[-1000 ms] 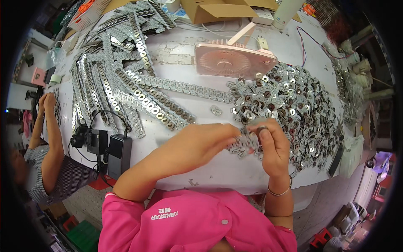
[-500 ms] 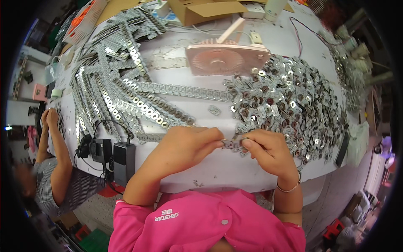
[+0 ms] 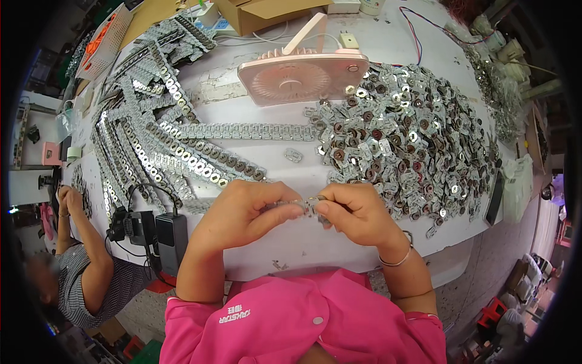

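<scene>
Over a pink smock, we see the left hand [image 3: 242, 212] and right hand [image 3: 357, 212] meet at the table [image 3: 315, 242] edge, fingers of both pinched shut on a short strip [image 3: 309, 205] of small metal pieces held between them. Step in hand, we judge: joining another piece onto the strip; the next move prob. calls for a fresh piece from the pile [image 3: 406, 139] w/ the right hand. Detail at the fingertips is too small to tell. Pieces look thin, shiny, stamped, w/ dark round centres. Farther left, finished strips [image 3: 151, 145] lie fanned; beyond, a pink fan [image 3: 300, 76], smooth plastic, lies flat.
</scene>
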`<move>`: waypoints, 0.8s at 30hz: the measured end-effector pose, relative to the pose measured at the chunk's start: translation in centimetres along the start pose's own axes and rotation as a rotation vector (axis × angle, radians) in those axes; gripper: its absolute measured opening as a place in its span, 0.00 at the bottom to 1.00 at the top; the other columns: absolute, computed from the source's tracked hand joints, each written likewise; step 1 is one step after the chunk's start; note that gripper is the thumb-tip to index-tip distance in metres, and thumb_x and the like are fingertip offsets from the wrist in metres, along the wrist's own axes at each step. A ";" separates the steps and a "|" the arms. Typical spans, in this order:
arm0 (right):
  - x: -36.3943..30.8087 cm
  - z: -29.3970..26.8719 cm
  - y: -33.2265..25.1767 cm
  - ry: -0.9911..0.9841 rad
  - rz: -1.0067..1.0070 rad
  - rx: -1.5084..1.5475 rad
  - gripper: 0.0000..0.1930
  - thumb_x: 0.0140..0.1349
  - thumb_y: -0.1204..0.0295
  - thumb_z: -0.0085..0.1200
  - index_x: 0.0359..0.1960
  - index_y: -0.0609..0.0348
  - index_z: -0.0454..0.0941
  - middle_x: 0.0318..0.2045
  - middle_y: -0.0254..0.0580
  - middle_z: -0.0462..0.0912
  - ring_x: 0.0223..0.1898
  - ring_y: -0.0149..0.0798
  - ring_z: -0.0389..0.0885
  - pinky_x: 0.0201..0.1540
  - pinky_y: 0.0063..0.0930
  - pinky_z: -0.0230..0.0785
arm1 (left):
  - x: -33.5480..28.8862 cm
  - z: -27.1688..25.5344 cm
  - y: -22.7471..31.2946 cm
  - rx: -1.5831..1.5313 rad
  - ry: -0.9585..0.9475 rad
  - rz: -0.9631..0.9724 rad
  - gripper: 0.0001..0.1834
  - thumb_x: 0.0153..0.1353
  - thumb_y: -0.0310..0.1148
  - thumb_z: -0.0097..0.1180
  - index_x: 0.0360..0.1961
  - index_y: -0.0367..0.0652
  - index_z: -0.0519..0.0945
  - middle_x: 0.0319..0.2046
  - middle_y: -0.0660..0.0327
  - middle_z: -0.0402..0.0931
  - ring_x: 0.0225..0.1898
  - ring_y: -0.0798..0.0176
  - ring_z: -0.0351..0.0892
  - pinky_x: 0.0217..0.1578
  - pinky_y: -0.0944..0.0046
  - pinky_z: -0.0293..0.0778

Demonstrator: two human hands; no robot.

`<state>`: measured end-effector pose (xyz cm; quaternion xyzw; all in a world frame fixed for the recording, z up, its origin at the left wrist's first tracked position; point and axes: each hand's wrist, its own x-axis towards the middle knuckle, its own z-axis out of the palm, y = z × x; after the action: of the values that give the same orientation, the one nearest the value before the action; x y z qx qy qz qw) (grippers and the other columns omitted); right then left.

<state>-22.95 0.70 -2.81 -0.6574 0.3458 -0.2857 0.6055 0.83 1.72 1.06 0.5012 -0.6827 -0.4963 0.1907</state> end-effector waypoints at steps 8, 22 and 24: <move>0.3 0.9 1.1 0.272 0.082 0.200 0.10 0.70 0.68 0.53 0.33 0.61 0.77 0.19 0.26 0.75 0.20 0.20 0.69 0.23 0.17 0.61 | 1.1 2.1 0.0 0.204 0.287 0.298 0.08 0.58 0.29 0.64 0.39 0.43 0.81 0.28 0.59 0.81 0.24 0.59 0.79 0.26 0.62 0.72; -0.1 1.4 1.7 0.384 0.107 0.115 0.10 0.69 0.69 0.54 0.29 0.61 0.75 0.18 0.26 0.74 0.21 0.18 0.66 0.22 0.19 0.60 | 2.4 4.1 -1.0 0.601 0.517 0.442 0.12 0.52 0.28 0.64 0.38 0.44 0.79 0.24 0.66 0.76 0.22 0.63 0.74 0.23 0.63 0.68; -0.2 1.4 1.7 0.406 0.136 0.146 0.10 0.69 0.69 0.54 0.29 0.61 0.75 0.18 0.26 0.75 0.21 0.17 0.67 0.23 0.19 0.61 | 2.3 4.2 -0.6 0.624 0.502 0.464 0.12 0.52 0.28 0.63 0.39 0.44 0.79 0.24 0.65 0.76 0.22 0.63 0.75 0.23 0.64 0.68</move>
<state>-22.10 1.65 -4.60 -0.5161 0.4824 -0.3952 0.5871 -3.02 1.78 -1.86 0.4734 -0.8263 -0.0745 0.2960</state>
